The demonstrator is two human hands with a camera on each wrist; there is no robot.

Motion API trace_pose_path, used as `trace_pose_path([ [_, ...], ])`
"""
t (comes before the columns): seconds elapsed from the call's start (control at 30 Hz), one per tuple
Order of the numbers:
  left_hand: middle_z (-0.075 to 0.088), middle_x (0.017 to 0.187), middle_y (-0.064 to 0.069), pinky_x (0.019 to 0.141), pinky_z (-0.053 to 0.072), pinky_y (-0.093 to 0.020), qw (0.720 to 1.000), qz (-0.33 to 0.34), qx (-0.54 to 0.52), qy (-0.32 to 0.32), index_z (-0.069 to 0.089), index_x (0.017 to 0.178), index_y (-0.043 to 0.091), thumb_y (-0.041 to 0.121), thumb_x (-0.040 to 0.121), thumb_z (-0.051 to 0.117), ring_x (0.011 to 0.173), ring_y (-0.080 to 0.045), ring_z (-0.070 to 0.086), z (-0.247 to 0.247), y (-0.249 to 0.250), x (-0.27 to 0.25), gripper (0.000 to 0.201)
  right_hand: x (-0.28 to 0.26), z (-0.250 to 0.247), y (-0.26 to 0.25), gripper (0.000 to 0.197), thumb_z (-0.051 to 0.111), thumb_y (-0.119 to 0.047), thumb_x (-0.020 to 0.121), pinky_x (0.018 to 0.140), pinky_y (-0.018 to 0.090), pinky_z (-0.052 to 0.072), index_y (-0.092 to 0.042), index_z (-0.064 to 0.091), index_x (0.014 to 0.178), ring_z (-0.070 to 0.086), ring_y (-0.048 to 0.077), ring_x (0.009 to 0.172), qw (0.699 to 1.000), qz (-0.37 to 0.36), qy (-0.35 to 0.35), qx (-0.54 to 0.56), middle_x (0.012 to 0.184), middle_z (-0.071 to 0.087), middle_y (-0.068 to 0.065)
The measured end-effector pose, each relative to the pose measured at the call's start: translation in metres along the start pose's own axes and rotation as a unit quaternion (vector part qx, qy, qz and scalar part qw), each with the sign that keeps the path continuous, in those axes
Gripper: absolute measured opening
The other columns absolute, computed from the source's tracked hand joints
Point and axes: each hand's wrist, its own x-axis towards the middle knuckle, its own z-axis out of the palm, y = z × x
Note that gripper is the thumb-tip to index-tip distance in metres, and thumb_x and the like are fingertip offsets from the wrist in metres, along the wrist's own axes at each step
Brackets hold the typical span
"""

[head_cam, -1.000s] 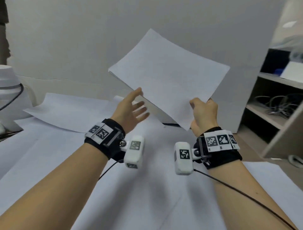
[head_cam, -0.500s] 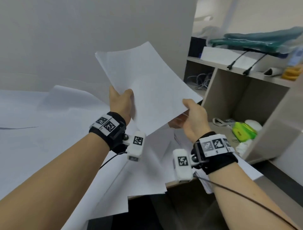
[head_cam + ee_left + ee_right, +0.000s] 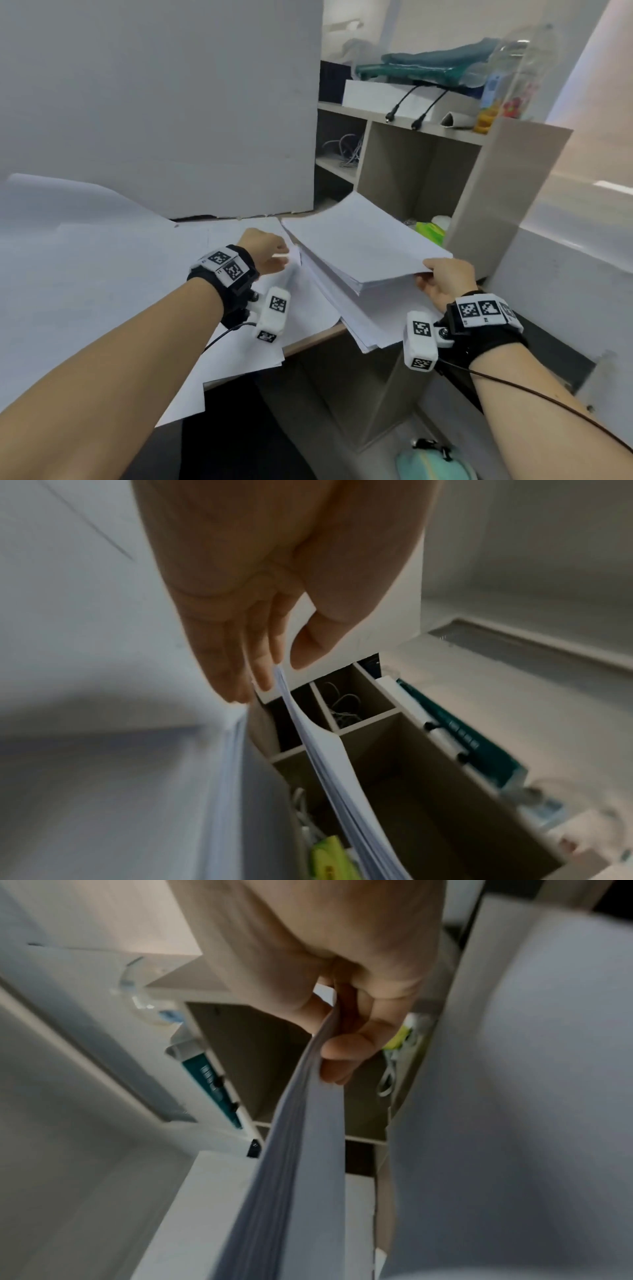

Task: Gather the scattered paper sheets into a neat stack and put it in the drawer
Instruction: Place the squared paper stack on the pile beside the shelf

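Item: stack of white sheets, held level above the table's right end, over more loose sheets that overhang the edge.

Right hand: clamped on the stack's near right corner, thumb on top, fingers curled beneath.

Left hand: at the stack's left corner, thumb and fingers closed thinly on it; the wrist view is blurred, so it may be pinching only a few leaves rather than the whole thickness.

Surroundings: shelf unit just right of the table, open bays holding cables and a green packet. No drawer can be picked out in any view.

Hazards, as judged:
- Fanning. The stack's edge shows stepped layers in the right wrist view; a two-corner hold lets the middle sag and the lower leaves slide out.
- Partial grip on the left. If only the top leaves are pinched, the rest hang from the right hand alone and could twist free.
- Snagging. The far corner lies near the shelf unit's upright; a swing to the right could crease or catch it.
- Knock-off. The overhanging loose sheets sit directly under the stack; brushing them could tip them to the floor.
- Leftovers. The loose sheets remain ungathered, so stowing now would leave the task incomplete.
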Motion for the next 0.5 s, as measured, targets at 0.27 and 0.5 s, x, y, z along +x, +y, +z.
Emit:
trace_pose_path([
  [0.27, 0.050, 0.145, -0.013, 0.097, 0.045, -0.038, 0.871, -0.037, 0.489, -0.017, 0.046, 0.142, 0.005, 0.039, 0.085, 0.077, 0.130, -0.033, 0.050, -0.028, -0.021, -0.008, 0.073, 0.026, -0.042, 0.037, 0.039, 0.051, 0.001, 0.094, 0.042, 0.024, 0.049, 0.009, 0.048, 0.132, 0.052, 0.019, 0.058, 0.980, 0.028, 0.023, -0.194, 0.075, 0.050, 0.008],
  [0.5, 0.049, 0.148, -0.010, 0.088, 0.037, -0.028, 0.841, -0.084, 0.528, -0.080, 0.045, 0.147, 0.009, 0.038, 0.085, 0.079, 0.135, -0.028, 0.047, -0.025, -0.023, -0.030, 0.075, 0.026, -0.039, 0.028, 0.034, 0.050, -0.003, 0.091, 0.052, 0.037, 0.051, 0.011, 0.054, 0.123, 0.063, 0.039, 0.089, 0.928, 0.016, 0.059, -0.367, 0.090, 0.059, 0.022],
])
